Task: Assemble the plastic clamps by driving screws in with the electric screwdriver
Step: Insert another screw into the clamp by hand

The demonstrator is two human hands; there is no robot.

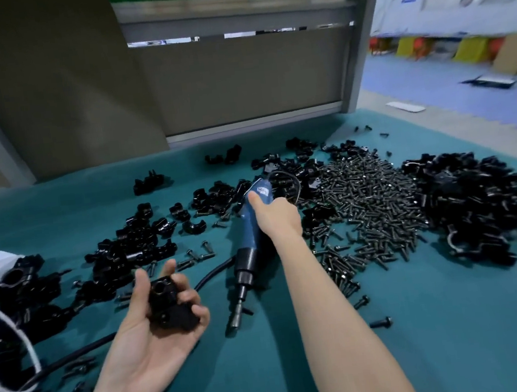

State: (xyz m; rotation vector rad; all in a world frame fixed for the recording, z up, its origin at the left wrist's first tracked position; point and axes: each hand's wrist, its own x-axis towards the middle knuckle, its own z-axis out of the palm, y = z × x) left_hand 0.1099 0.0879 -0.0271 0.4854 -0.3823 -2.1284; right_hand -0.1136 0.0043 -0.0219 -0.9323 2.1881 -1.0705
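1. Tool. The right grip (277, 217) is clenched round the blue upper body of the electric screwdriver (247, 258), with the thumb laid along the housing. The tool's long axis slopes from the grip down towards the operator. Its bit (237, 316) points at the surface (426, 321) and sits close above it or on it; which of the two cannot be told.

2. Workpiece. The clamp (170, 306) lies to the left of the screwdriver, level with the bit and near it but apart from it. The left grip (137, 335) is palm up and cradles the clamp, with the fingers curled over its right side and the thumb raised beside it. A round screw hole faces upward on the clamp's far end. Whether a screw is seated in it cannot be told.

3. Stock. The screw pile (368, 209) lies to the right of the screwdriver, just beyond the right grip. Loose clamp parts (133, 242) lie to the left of the screwdriver, past the held clamp. A cable (214, 273) runs leftward from the tool across the surface.

4. Governing relation. The bit axis and the hole axis are not aligned: the bit aims downward beside the clamp, not into it. The next step probably requires a screw in the hole and then the bit swung left over it. The left grip is the nearer one for presenting the hole.
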